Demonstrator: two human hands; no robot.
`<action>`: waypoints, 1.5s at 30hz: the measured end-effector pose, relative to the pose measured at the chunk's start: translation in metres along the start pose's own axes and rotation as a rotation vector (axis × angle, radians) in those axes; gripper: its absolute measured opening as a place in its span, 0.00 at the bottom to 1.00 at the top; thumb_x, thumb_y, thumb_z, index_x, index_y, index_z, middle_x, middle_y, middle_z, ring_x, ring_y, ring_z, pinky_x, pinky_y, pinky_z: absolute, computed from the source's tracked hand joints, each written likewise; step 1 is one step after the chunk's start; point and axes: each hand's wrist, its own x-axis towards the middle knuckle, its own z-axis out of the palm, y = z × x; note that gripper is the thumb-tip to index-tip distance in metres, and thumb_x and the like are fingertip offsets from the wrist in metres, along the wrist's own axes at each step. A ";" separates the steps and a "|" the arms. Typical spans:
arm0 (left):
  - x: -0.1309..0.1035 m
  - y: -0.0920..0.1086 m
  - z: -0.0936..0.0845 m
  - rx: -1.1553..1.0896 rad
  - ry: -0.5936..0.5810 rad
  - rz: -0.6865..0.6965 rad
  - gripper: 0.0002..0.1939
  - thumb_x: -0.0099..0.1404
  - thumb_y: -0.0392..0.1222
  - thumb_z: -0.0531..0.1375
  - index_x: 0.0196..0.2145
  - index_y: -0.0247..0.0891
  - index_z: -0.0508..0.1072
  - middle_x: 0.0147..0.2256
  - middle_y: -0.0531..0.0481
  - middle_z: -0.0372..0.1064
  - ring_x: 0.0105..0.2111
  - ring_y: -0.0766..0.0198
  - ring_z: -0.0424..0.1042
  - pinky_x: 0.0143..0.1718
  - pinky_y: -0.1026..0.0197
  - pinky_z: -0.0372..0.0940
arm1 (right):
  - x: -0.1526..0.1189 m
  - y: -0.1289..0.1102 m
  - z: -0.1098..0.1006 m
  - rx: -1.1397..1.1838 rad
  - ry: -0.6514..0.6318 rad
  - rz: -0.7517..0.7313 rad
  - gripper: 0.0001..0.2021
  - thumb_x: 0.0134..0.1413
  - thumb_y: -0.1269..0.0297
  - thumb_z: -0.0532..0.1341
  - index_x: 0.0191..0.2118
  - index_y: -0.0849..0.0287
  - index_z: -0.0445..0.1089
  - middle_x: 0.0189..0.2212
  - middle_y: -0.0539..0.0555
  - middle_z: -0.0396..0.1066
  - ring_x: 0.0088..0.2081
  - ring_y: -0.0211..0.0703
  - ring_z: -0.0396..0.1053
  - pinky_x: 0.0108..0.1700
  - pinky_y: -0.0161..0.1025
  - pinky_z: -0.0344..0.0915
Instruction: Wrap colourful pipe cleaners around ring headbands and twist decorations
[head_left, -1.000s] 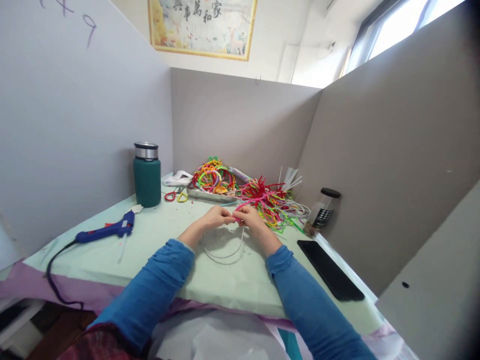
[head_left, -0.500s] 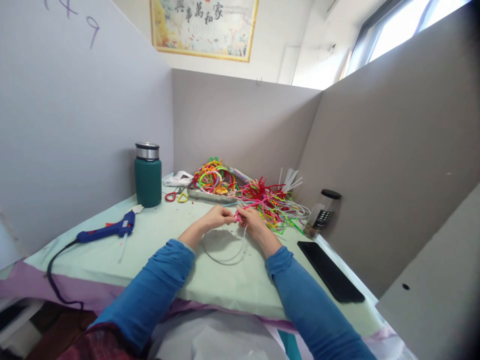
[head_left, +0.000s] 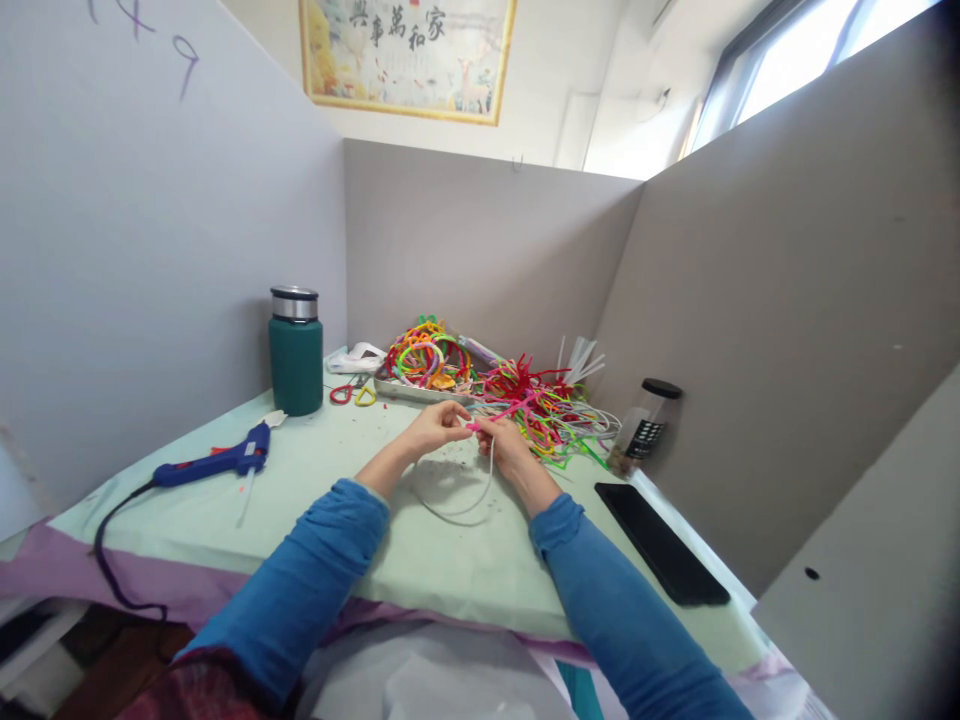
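- Head view, the only 1 here: it's a desk with a pale green cover, boxed in by grey partitions on 3 sides, and a gold-framed picture on the wall past the back panel.
- Both hands are near the middle of the desk, almost meeting, with blue sleeves on the arms.
- Right hand is closed, fingers pinching a pink fuzzy strand. The strand's short end pokes out between the 2 hands, and the rest trails off toward the pile.
- Left hand has its thumb and index finger a bit apart, right at that pink end. Can't tell if it's actually gripping anything.
- A thin whitish cord curves down in a loop from the right hand, toward the left wrist.
- Just beyond the hands there's a messy pile of colorful fuzzy strands, next to a metal tray heaped with more bits.
- Over on the left: a blue glue gun lying on its side, plus a green bottle standing upright.
- Over on the right: a black-lidded jar and a flat black slab, near each other.
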 end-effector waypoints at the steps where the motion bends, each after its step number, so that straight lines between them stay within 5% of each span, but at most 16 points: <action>1: 0.001 0.000 0.000 -0.010 0.007 0.013 0.25 0.45 0.53 0.68 0.35 0.33 0.71 0.19 0.59 0.59 0.19 0.73 0.56 0.21 0.67 0.50 | 0.000 0.001 0.000 -0.010 -0.005 0.013 0.15 0.34 0.57 0.70 0.20 0.61 0.66 0.15 0.46 0.62 0.17 0.30 0.56 0.18 0.30 0.53; 7: 0.003 -0.003 -0.001 -0.008 0.159 0.011 0.21 0.46 0.54 0.67 0.28 0.33 0.73 0.24 0.52 0.68 0.24 0.70 0.62 0.26 0.66 0.55 | -0.003 0.001 0.003 -0.043 -0.065 0.059 0.13 0.36 0.60 0.69 0.22 0.61 0.66 0.15 0.46 0.62 0.16 0.29 0.54 0.17 0.29 0.51; 15: 0.007 -0.012 -0.007 0.080 0.268 -0.089 0.19 0.48 0.54 0.65 0.26 0.32 0.75 0.20 0.53 0.67 0.20 0.71 0.59 0.22 0.66 0.52 | -0.003 0.001 0.003 -0.041 -0.067 0.062 0.11 0.41 0.61 0.67 0.22 0.62 0.67 0.16 0.47 0.62 0.16 0.29 0.55 0.18 0.29 0.53; 24: 0.011 -0.020 -0.015 0.273 0.429 -0.145 0.20 0.52 0.56 0.62 0.26 0.33 0.77 0.20 0.51 0.68 0.20 0.69 0.60 0.23 0.65 0.52 | -0.002 0.000 0.002 -0.216 0.062 0.034 0.18 0.55 0.52 0.57 0.23 0.60 0.68 0.17 0.49 0.63 0.15 0.31 0.54 0.17 0.31 0.51; 28: 0.009 -0.016 -0.016 0.371 0.479 -0.171 0.19 0.53 0.55 0.61 0.27 0.34 0.78 0.21 0.50 0.70 0.23 0.66 0.63 0.25 0.64 0.54 | -0.001 0.001 0.002 -0.347 0.119 -0.105 0.21 0.56 0.49 0.53 0.21 0.59 0.66 0.16 0.48 0.62 0.15 0.34 0.54 0.19 0.35 0.52; 35: 0.005 -0.007 -0.014 0.497 0.458 -0.192 0.17 0.56 0.52 0.59 0.27 0.34 0.78 0.21 0.49 0.71 0.24 0.64 0.65 0.27 0.63 0.54 | -0.011 -0.004 0.005 -0.740 0.244 -0.656 0.17 0.58 0.53 0.53 0.26 0.58 0.68 0.23 0.50 0.67 0.27 0.39 0.62 0.31 0.35 0.56; 41: 0.004 -0.006 -0.013 0.485 0.455 -0.187 0.18 0.56 0.54 0.60 0.23 0.36 0.78 0.19 0.49 0.69 0.24 0.63 0.64 0.26 0.63 0.53 | -0.011 -0.006 0.002 -0.737 0.284 -0.685 0.11 0.58 0.59 0.53 0.33 0.58 0.70 0.29 0.52 0.69 0.32 0.41 0.64 0.37 0.37 0.59; 45: 0.004 -0.006 -0.013 0.491 0.469 -0.146 0.17 0.54 0.52 0.61 0.22 0.36 0.78 0.17 0.49 0.68 0.24 0.63 0.64 0.26 0.63 0.53 | -0.013 -0.007 0.003 -0.835 0.193 -0.823 0.09 0.58 0.62 0.56 0.34 0.57 0.73 0.35 0.56 0.68 0.40 0.45 0.64 0.44 0.41 0.59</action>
